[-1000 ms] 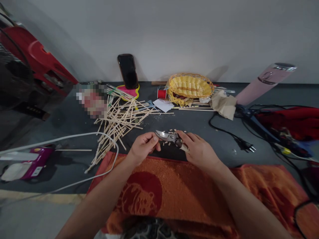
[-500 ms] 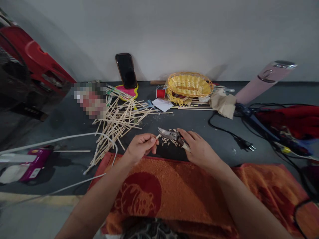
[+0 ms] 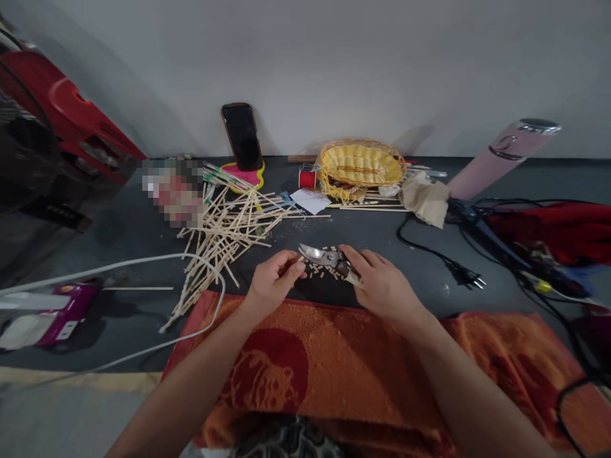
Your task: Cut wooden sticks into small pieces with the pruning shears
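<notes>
My left hand is closed in a pinch on a short piece of thin wooden stick, of which only the tip shows at the thumb. Close to that tip are the blades of the pruning shears, parted a little. Wrapped round the handles of the shears is my right hand. Several small cut stick bits lie on the dark tabletop beneath the blades. To the left spreads a loose pile of long wooden sticks.
Against the wall are a phone, a red thread spool, a yellow woven basket and a pink flask. A black plug lies at right, a purple device at left. An orange towel covers the front edge.
My left hand has shifted slightly, and less of the stick shows beyond the fingers. The shears' blades have moved a little left, closer to the fingertips.
</notes>
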The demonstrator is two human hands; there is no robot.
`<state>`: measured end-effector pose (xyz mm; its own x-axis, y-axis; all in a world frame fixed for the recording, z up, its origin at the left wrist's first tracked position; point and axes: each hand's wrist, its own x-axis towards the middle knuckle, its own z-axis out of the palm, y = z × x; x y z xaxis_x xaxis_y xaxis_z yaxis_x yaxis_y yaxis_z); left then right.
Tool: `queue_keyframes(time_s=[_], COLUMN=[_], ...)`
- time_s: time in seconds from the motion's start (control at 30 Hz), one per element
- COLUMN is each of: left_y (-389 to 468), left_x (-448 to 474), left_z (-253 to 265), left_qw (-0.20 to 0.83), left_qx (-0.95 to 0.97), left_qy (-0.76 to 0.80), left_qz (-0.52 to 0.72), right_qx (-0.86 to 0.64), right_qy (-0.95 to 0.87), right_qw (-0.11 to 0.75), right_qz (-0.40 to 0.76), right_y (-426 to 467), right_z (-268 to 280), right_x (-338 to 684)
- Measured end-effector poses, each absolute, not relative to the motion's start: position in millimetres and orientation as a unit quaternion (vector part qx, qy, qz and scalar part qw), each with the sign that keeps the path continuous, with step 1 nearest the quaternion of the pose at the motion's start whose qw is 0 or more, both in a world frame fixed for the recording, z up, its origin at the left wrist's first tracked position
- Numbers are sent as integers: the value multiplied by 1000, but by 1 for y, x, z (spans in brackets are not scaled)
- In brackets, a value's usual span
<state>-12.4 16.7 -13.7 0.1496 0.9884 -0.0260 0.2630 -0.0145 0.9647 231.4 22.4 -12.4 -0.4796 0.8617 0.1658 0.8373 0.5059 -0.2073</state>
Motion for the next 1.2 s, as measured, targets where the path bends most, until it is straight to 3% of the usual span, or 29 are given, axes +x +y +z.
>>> queue_keyframes(time_s=[0.13, 0.4, 0.67, 1.03, 1.2], left_y=[14, 17, 19, 19, 18], left_x=[-12, -22, -34, -33, -18], left_z=[-13, -3, -5, -3, -4], left_qw=[447, 698, 821, 821, 689], left_qx=[599, 453, 373, 367, 461], left_qy=[529, 436, 351, 354, 428], left_qz=[402, 342, 252, 256, 360], right_qx=[-494, -457, -416, -423, -455], right_qy=[-859, -877, -892, -892, -879], right_qw=[121, 122, 147, 133, 126], right_qz=[52, 87, 103, 89, 73], right_y=[22, 26, 27, 25, 25], right_z=[-12, -15, -13, -8, -11], right_x=[231, 234, 237, 237, 238])
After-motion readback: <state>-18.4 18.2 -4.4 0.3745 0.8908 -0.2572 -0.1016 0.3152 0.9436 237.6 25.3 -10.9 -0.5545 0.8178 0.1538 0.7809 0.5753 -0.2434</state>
